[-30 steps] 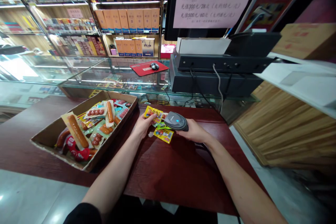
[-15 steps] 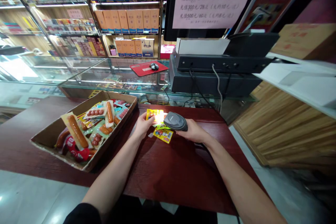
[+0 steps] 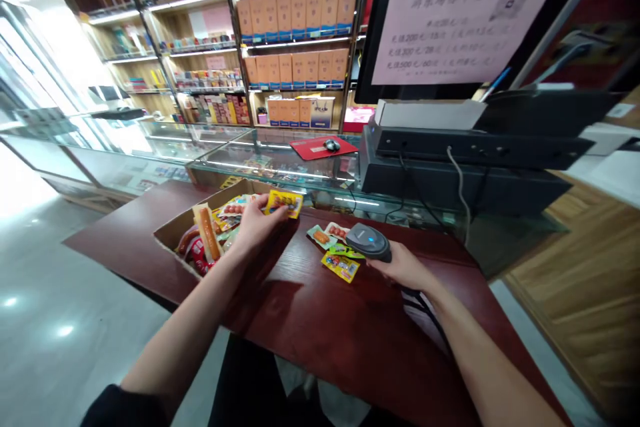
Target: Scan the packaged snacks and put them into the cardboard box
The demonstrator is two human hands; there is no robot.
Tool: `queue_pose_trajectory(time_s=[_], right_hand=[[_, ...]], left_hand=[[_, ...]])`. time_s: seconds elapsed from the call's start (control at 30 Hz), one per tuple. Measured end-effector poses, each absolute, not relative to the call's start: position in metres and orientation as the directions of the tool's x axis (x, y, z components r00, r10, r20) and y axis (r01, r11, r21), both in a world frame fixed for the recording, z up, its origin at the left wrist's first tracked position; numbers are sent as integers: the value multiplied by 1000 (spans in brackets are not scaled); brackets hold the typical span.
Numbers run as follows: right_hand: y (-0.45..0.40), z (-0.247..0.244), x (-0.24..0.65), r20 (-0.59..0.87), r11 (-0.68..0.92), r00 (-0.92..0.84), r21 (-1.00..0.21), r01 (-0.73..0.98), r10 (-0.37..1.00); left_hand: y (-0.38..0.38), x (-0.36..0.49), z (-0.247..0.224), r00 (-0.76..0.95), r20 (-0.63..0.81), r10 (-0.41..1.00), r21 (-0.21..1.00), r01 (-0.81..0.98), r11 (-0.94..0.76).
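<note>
My left hand [image 3: 260, 221] pinches a yellow snack packet [image 3: 285, 203] by its edge, above the right rim of a cardboard box [image 3: 167, 233]. In the box lie several packaged sausages [image 3: 208, 232] and other snack packs, partly hidden by my left arm. My right hand [image 3: 403, 265] is wrapped round a dark barcode scanner [image 3: 369, 241] with a small blue light on top. Left of the scanner, on the dark red table, lie another yellow packet [image 3: 341, 265], a green packet [image 3: 346, 251], a sausage packet [image 3: 321, 237] and a pack of small red sausages [image 3: 337, 231].
Behind the table stands a glass display counter [image 3: 270, 159] with a red mouse pad [image 3: 313, 148] and a mouse [image 3: 331, 145]. A black cash drawer unit [image 3: 450, 177] and a monitor with a pink paper sign [image 3: 450, 27] are at the right. Cables hang down there.
My left hand has moved left with the yellow packet, away from the scanner to over the box. The bright scanning light on the packet is gone. The view has turned left.
</note>
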State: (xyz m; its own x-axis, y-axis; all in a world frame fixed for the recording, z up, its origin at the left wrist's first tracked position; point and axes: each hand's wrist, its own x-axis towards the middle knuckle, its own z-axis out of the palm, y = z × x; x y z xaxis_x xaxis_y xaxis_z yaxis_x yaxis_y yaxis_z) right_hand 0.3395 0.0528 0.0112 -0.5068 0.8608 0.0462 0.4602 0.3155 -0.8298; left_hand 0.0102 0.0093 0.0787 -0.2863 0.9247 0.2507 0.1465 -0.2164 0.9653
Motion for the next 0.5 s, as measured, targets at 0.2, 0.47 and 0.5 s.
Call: queue_pose_trajectory(time_s=[0.2, 0.47, 0.5], right_hand=[[50, 9, 336, 8, 268, -488, -843, 466, 873], [49, 17, 338, 30, 279, -480, -845, 456, 877], [49, 17, 340, 29, 273, -475, -848, 455, 880]], left_hand=[[-31, -70, 140, -436, 385, 814, 898, 379, -222], [-12, -33, 118, -345, 402, 848, 868, 439, -232], [-4, -20, 109, -310, 395, 865, 866, 439, -238]])
